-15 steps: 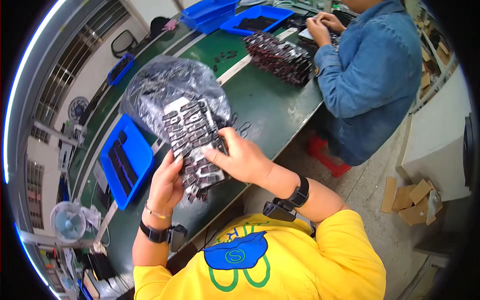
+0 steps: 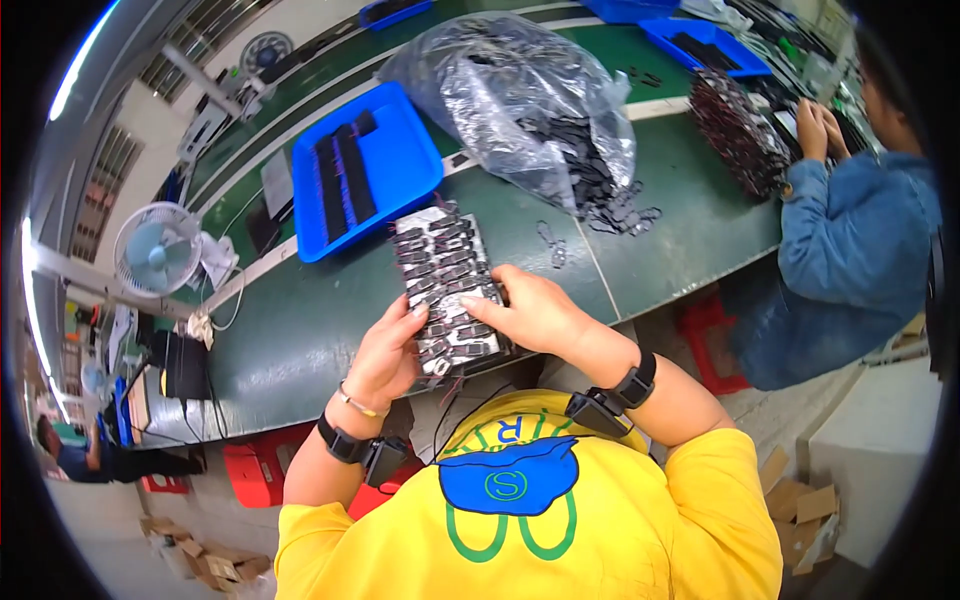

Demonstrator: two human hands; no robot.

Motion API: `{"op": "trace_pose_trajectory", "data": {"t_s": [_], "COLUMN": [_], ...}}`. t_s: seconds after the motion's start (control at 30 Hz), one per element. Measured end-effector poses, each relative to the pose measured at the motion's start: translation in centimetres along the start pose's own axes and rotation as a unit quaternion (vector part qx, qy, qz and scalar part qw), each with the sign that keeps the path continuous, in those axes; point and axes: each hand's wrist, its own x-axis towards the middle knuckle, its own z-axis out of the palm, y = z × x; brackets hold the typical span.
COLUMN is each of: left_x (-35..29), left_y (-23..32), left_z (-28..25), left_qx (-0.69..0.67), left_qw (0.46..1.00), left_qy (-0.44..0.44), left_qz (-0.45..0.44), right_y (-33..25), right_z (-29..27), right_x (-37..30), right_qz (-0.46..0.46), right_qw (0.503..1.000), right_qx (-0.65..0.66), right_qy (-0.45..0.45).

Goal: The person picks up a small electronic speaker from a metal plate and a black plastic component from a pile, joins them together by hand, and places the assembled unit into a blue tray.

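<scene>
Flat rectangular board [image 2: 445, 280] is sitting between both hands near the table's edge; whether its underside is touching the tabletop, I cannot tell. Silvery-white patches are showing between its rows of small, blocky black modules [image 2: 455, 270], and thin dark-red wires are fringing its sides. The left hand [image 2: 385, 350] is closing partway around the left edge, and the right hand [image 2: 530, 312] is gripping the right edge, its thumb lying across the modules. Beyond the grip and leftward, a smooth blue plastic tray [image 2: 408, 140] is holding ribbed-looking black strips [image 2: 345, 180]. Beyond and rightward, a crinkled transparent plastic bag [image 2: 480, 90] is spilling black loop-shaped pieces [image 2: 600, 190]. Behind the grip, a yellow shirt [image 2: 640, 520] is displaying printed lettering and a blue-and-green graphic. Glossy green tabletop [image 2: 290, 340] is stretching left of the grip, its straight near edge running close by the hands.
</scene>
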Motion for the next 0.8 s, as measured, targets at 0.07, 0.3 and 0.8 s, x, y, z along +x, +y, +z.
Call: {"op": "trace_pose_trajectory", "data": {"t_s": [0.07, 0.3, 0.8], "left_x": [0.7, 2.6, 3.3], "left_y": [-0.2, 0.3, 2.7], "left_z": [-0.5, -1.2, -3.8], "left_qx": [-0.003, 0.026, 0.231], "left_qw": [1.0, 0.999, 0.969], "left_qy": [-0.001, -0.015, 0.083], "left_qz": [0.002, -0.035, 0.019], "right_y": [0.4, 0.6, 0.9], "right_z": [0.1, -0.2, -3.7], "right_x": [0.7, 1.5, 5.0], "right_qz": [-0.004, -0.041, -0.043], "right_qw": [1.0, 0.992, 0.995], "right_qx": [-0.018, -0.118, 0.024], "right_qy": [-0.006, 0.027, 0.088]}}
